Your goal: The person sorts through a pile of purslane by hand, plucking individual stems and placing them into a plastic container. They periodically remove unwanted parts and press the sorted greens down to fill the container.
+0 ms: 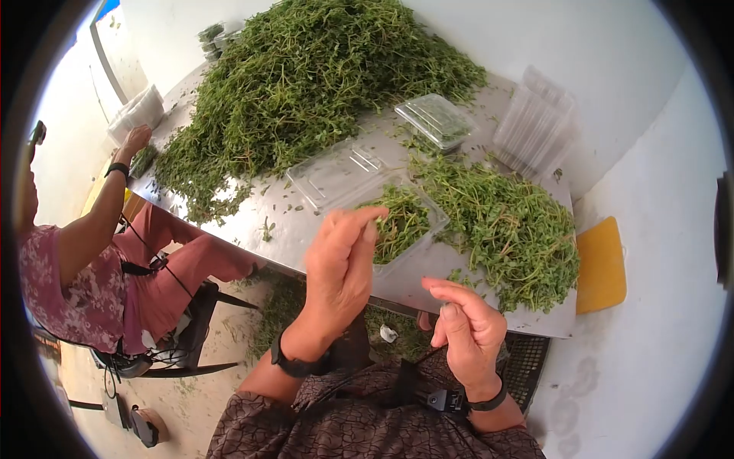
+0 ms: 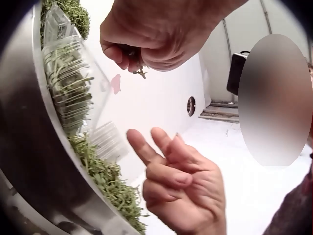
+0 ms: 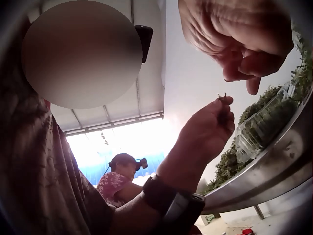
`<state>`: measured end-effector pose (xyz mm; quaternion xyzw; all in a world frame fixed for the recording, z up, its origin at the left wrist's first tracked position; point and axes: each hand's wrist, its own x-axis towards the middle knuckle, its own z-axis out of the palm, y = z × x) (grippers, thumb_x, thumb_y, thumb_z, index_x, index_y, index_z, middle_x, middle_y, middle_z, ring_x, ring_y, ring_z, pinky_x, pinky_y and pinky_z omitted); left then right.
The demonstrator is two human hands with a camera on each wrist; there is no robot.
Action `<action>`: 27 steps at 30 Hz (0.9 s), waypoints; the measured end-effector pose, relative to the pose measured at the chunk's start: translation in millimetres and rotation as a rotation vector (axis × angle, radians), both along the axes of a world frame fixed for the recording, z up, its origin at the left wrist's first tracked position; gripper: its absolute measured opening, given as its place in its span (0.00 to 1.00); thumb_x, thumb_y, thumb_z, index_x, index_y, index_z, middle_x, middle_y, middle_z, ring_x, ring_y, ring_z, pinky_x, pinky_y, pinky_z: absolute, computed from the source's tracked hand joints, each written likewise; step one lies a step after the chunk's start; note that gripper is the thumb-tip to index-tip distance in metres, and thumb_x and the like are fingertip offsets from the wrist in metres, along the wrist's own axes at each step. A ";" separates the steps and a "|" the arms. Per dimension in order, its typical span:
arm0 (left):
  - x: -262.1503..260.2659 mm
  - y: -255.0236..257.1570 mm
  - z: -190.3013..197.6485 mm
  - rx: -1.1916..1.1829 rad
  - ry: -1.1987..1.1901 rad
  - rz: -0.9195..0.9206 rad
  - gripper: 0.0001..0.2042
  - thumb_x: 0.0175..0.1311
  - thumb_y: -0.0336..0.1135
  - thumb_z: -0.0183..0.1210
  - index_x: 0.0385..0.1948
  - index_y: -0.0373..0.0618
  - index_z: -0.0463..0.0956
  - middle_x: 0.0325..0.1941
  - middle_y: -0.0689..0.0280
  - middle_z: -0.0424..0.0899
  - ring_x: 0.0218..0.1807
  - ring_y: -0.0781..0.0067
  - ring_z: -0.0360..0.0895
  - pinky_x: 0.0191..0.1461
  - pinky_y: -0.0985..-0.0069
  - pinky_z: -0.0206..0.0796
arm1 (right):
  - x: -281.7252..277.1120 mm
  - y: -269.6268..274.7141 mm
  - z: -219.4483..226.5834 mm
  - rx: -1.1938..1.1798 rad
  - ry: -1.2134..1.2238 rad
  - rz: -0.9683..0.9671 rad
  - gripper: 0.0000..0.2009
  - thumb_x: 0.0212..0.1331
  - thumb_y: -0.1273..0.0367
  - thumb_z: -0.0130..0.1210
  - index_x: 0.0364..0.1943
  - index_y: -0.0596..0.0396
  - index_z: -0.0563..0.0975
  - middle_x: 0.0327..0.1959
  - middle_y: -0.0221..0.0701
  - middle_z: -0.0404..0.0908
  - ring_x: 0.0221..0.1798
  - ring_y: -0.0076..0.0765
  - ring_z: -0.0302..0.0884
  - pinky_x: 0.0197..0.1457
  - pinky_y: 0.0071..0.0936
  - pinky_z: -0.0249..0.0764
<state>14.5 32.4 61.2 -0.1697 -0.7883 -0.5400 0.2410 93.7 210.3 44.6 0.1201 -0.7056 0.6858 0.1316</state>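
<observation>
My left hand (image 1: 340,264) is raised over the front of the table with its fingers curled in. Between its thumb and fingers it pinches a small green sprig (image 2: 141,73), whose tip pokes out in both wrist views. To its right, my right hand (image 1: 466,333) is lifted near the table edge. Two of its fingers reach out loosely, the others bend toward the palm, and nothing shows in them. Just beyond both hands lies a clear plastic clamshell box (image 1: 312,180), lid laid back, its base filled with leafy green stems (image 1: 401,222).
A big heap of greens (image 1: 306,92) covers the table's back; a smaller pile (image 1: 508,229) lies right. A closed filled box (image 1: 436,121) and stacked clear boxes (image 1: 535,122) stand behind. Another person (image 1: 76,260) sits left. A yellow chair back (image 1: 602,264) is beside the table.
</observation>
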 end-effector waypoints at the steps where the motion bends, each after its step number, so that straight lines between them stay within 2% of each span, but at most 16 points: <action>1: -7.8 2.9 -3.9 -0.041 0.030 -0.028 0.10 0.70 0.25 0.50 0.48 0.37 0.78 0.39 0.59 0.79 0.37 0.70 0.76 0.42 0.77 0.68 | 0.7 1.0 -0.7 0.002 0.000 -0.008 0.10 0.68 0.74 0.50 0.48 0.65 0.78 0.52 0.43 0.81 0.22 0.15 0.73 0.25 0.14 0.70; 2: -11.6 5.1 -6.3 -0.081 0.061 -0.054 0.12 0.71 0.26 0.48 0.51 0.37 0.77 0.43 0.59 0.79 0.40 0.71 0.76 0.45 0.77 0.67 | 0.9 2.3 -1.2 0.005 0.001 -0.014 0.10 0.68 0.74 0.50 0.48 0.65 0.78 0.51 0.43 0.81 0.22 0.15 0.73 0.25 0.14 0.70; 3: -10.3 0.9 -6.4 -0.130 -0.051 -0.089 0.15 0.72 0.30 0.48 0.54 0.37 0.76 0.52 0.54 0.78 0.49 0.64 0.77 0.53 0.72 0.67 | 0.7 4.6 -2.1 0.004 0.001 -0.015 0.10 0.68 0.74 0.50 0.48 0.65 0.78 0.51 0.43 0.81 0.22 0.15 0.73 0.25 0.14 0.70; 4: -9.7 -1.0 -6.2 -0.132 -0.052 -0.090 0.15 0.72 0.30 0.48 0.54 0.37 0.76 0.52 0.54 0.78 0.49 0.64 0.77 0.53 0.72 0.67 | 1.4 7.5 -3.8 0.031 0.016 -0.033 0.10 0.68 0.74 0.50 0.48 0.65 0.78 0.51 0.43 0.81 0.22 0.16 0.73 0.25 0.15 0.70; 6: -5.5 -4.9 -7.0 -0.125 0.103 0.037 0.16 0.72 0.35 0.48 0.54 0.36 0.76 0.57 0.52 0.76 0.57 0.61 0.75 0.59 0.69 0.66 | 2.8 12.1 -6.7 0.056 0.019 -0.049 0.10 0.68 0.74 0.50 0.47 0.66 0.78 0.51 0.43 0.81 0.22 0.16 0.73 0.25 0.15 0.70; 7: -1.6 -7.5 -5.9 -0.041 0.068 0.029 0.18 0.70 0.39 0.50 0.53 0.37 0.77 0.59 0.52 0.75 0.60 0.56 0.73 0.63 0.65 0.64 | 2.5 14.5 -7.0 0.055 0.006 -0.060 0.10 0.68 0.74 0.50 0.47 0.66 0.78 0.50 0.42 0.82 0.22 0.17 0.74 0.25 0.15 0.70; 8: 1.2 -11.9 -7.4 -0.041 0.065 0.031 0.18 0.70 0.39 0.50 0.53 0.37 0.77 0.59 0.52 0.75 0.60 0.56 0.73 0.63 0.65 0.64 | 1.6 15.8 -7.4 0.054 -0.003 -0.071 0.10 0.68 0.74 0.50 0.47 0.66 0.78 0.50 0.42 0.82 0.22 0.17 0.74 0.25 0.15 0.70; 10: 7.5 -20.5 -10.4 -0.255 0.204 0.018 0.17 0.60 0.32 0.58 0.51 0.37 0.77 0.55 0.49 0.75 0.55 0.50 0.73 0.58 0.61 0.66 | -0.6 15.5 -9.4 0.066 -0.008 -0.079 0.10 0.68 0.74 0.50 0.46 0.66 0.78 0.49 0.42 0.82 0.22 0.17 0.74 0.25 0.15 0.70; 11: 11.4 -17.8 -11.1 -0.283 0.231 0.013 0.19 0.54 0.32 0.64 0.49 0.40 0.78 0.52 0.54 0.75 0.52 0.51 0.73 0.54 0.62 0.66 | -1.6 15.1 -10.2 0.078 -0.012 -0.090 0.09 0.68 0.74 0.50 0.46 0.66 0.78 0.48 0.41 0.82 0.22 0.17 0.74 0.25 0.15 0.70; 12: 14.0 -17.1 -12.8 -0.282 0.229 0.015 0.19 0.54 0.32 0.64 0.49 0.40 0.78 0.52 0.54 0.75 0.52 0.51 0.73 0.54 0.62 0.66 | -2.3 14.1 -10.4 0.080 -0.013 -0.087 0.09 0.68 0.74 0.50 0.46 0.66 0.78 0.48 0.41 0.82 0.22 0.17 0.74 0.25 0.15 0.70; 14: 17.5 -15.4 -16.7 -0.485 0.274 -0.037 0.20 0.48 0.31 0.68 0.46 0.42 0.78 0.49 0.58 0.75 0.50 0.53 0.73 0.52 0.64 0.64 | -3.7 11.7 -10.1 0.118 -0.022 -0.085 0.09 0.68 0.74 0.51 0.45 0.65 0.78 0.45 0.39 0.83 0.22 0.17 0.74 0.25 0.15 0.71; 15: 18.5 -11.7 -18.0 -0.482 0.258 -0.016 0.23 0.38 0.26 0.71 0.43 0.44 0.80 0.47 0.62 0.76 0.50 0.57 0.73 0.52 0.63 0.63 | -4.3 10.8 -10.9 0.123 -0.022 -0.084 0.09 0.68 0.74 0.51 0.45 0.65 0.78 0.45 0.39 0.83 0.22 0.17 0.74 0.25 0.15 0.71; 19: 11.4 -15.9 -29.3 -0.519 0.295 -0.019 0.20 0.40 0.24 0.68 0.41 0.44 0.79 0.45 0.64 0.77 0.49 0.59 0.74 0.53 0.64 0.63 | -5.2 7.6 -11.5 0.207 0.022 -0.068 0.08 0.67 0.75 0.52 0.45 0.64 0.79 0.43 0.39 0.83 0.23 0.18 0.76 0.25 0.15 0.72; 22: 10.0 -25.3 -26.4 -0.516 0.323 -0.054 0.15 0.39 0.23 0.63 0.34 0.42 0.77 0.44 0.64 0.77 0.49 0.61 0.75 0.52 0.64 0.62 | -4.5 7.6 -9.0 0.249 0.043 -0.075 0.08 0.66 0.76 0.53 0.45 0.64 0.79 0.43 0.39 0.83 0.24 0.19 0.76 0.26 0.16 0.73; 24: 10.3 -34.0 -20.2 -0.525 0.322 -0.128 0.15 0.38 0.19 0.62 0.33 0.43 0.78 0.42 0.65 0.78 0.48 0.61 0.75 0.54 0.63 0.62 | -5.8 8.2 -6.6 0.266 0.060 -0.076 0.08 0.66 0.75 0.53 0.45 0.64 0.79 0.42 0.39 0.83 0.24 0.19 0.76 0.26 0.16 0.74; 27: 10.9 -53.6 -15.9 -0.558 0.289 -0.187 0.14 0.38 0.21 0.62 0.32 0.43 0.78 0.46 0.65 0.79 0.53 0.60 0.75 0.61 0.58 0.61 | -9.5 11.4 -0.9 0.323 0.083 -0.115 0.08 0.65 0.75 0.54 0.45 0.63 0.79 0.41 0.39 0.84 0.25 0.22 0.77 0.28 0.19 0.74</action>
